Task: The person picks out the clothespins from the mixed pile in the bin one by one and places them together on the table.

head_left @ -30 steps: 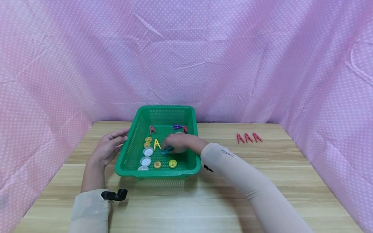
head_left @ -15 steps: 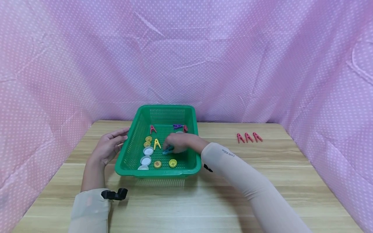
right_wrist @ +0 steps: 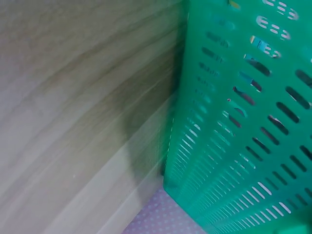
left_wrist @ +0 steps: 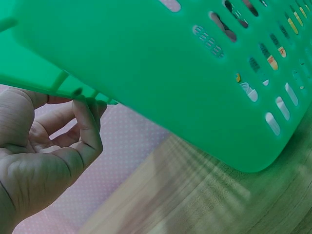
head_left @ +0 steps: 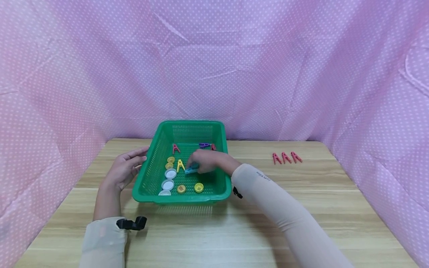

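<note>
Basket [head_left: 187, 199]: green, perforated, standing left of middle by the back edge of the table [head_left: 214, 236].
Right hand [head_left: 207, 160]: down inside the basket and pinching a blue clip [head_left: 191, 171], well in from every edge!
Yellow clip [head_left: 180, 165]: just beside the blue one, on the left edge's side.
Left hand [head_left: 122, 170]: outside the left edge, bent fingers touching the rim; whether they grip, can't tell.
White lids [head_left: 167, 185]: three, lined up along the left edge, towards the front left corner.
Purple clip [head_left: 203, 145]: over near the back right corner.
Red clips [head_left: 284, 155]: three in a row, near the table's back right corner.
</note>
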